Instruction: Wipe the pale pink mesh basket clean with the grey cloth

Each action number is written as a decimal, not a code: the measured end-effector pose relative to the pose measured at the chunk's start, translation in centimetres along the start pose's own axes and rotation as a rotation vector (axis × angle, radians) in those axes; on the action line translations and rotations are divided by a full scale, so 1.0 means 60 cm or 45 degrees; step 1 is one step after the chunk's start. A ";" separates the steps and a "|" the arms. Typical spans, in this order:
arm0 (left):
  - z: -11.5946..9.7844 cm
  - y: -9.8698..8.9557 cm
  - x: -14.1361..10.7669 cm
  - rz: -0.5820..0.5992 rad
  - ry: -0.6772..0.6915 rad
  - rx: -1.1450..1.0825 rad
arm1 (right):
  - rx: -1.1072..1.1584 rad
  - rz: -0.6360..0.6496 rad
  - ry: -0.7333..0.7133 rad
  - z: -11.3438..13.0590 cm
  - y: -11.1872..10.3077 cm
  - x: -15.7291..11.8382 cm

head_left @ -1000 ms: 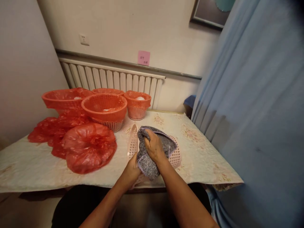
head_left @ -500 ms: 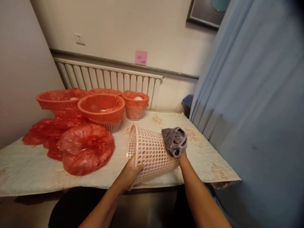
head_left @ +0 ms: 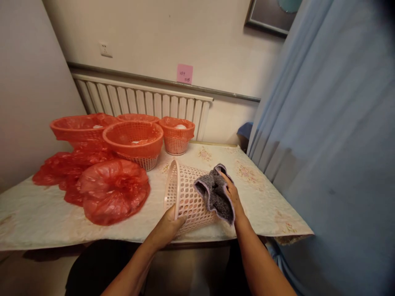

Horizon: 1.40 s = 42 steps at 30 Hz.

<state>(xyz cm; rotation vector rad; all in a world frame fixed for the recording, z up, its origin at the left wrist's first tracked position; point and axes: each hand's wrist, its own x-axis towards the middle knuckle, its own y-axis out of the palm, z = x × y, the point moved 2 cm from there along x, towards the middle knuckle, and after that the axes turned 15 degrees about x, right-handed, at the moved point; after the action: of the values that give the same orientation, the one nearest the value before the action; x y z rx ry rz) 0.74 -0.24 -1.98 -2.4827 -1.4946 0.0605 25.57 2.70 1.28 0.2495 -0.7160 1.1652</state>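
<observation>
A pale pink perforated basket (head_left: 191, 199) lies on its side near the table's front edge, its mouth facing left. My left hand (head_left: 169, 226) grips its rim, thumb on the outside and fingers hidden inside. A dark grey cloth (head_left: 216, 193) with a light purple edge is in my right hand (head_left: 231, 193), pressed against the outer wall toward the basket's base. Parts of the right fingers are hidden by the cloth.
Several baskets lined with red bags, one of them in front (head_left: 132, 139), stand at the back left. Crumpled red bags (head_left: 114, 191) lie before them on the flowered tablecloth (head_left: 262, 205). A blue curtain (head_left: 324, 123) hangs at the right; a radiator (head_left: 142, 96) is behind.
My right hand and the cloth have shifted along the basket's side, and the cloth has unfolded toward the left. My left hand keeps its hold on the rim.
</observation>
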 end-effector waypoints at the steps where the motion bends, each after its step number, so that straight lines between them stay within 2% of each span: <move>1: -0.001 -0.001 0.000 0.000 0.001 0.003 | -0.042 0.038 0.024 0.004 0.001 -0.002; 3: -0.004 -0.002 -0.001 0.004 0.005 -0.007 | -0.159 0.076 0.058 0.012 0.006 -0.011; 7: -0.011 0.000 0.002 -0.007 -0.019 -0.035 | -0.300 0.008 -0.013 0.049 0.040 -0.042; 9: -0.013 0.003 0.004 -0.014 -0.022 -0.053 | -0.253 0.016 -0.077 0.075 0.070 -0.061; 13: -0.018 0.006 0.002 0.080 -0.005 -0.103 | -0.113 0.104 -0.247 0.121 0.131 -0.092; 16: -0.025 0.002 -0.004 0.075 0.053 -0.059 | -0.059 0.092 -0.333 0.134 0.155 -0.095; 20: -0.024 0.001 -0.007 0.145 0.094 -0.090 | -0.024 0.080 -0.326 0.138 0.161 -0.056; 25: 0.008 0.000 -0.009 0.085 0.080 0.072 | -0.044 0.057 -0.099 0.135 0.175 0.029; 29: 0.027 -0.001 -0.009 0.113 0.023 -0.048 | -0.083 0.038 -0.018 0.123 0.191 0.068; 33: -0.002 -0.002 0.006 0.133 -0.003 -0.130 | -0.058 0.043 -0.085 0.109 0.191 0.065; 38: -0.070 -0.005 0.038 -0.068 0.129 -0.101 | -0.045 0.121 -0.227 0.115 0.170 0.039; 42: -0.078 0.001 0.042 -0.085 0.118 -0.175 | -0.076 0.203 -0.295 0.127 0.149 0.020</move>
<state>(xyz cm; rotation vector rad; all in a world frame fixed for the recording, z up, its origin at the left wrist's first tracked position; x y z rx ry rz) 2.73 1.08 2.77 -2.4997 -1.5908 -0.1726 14.82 3.10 6.21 0.2838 -0.9873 1.2761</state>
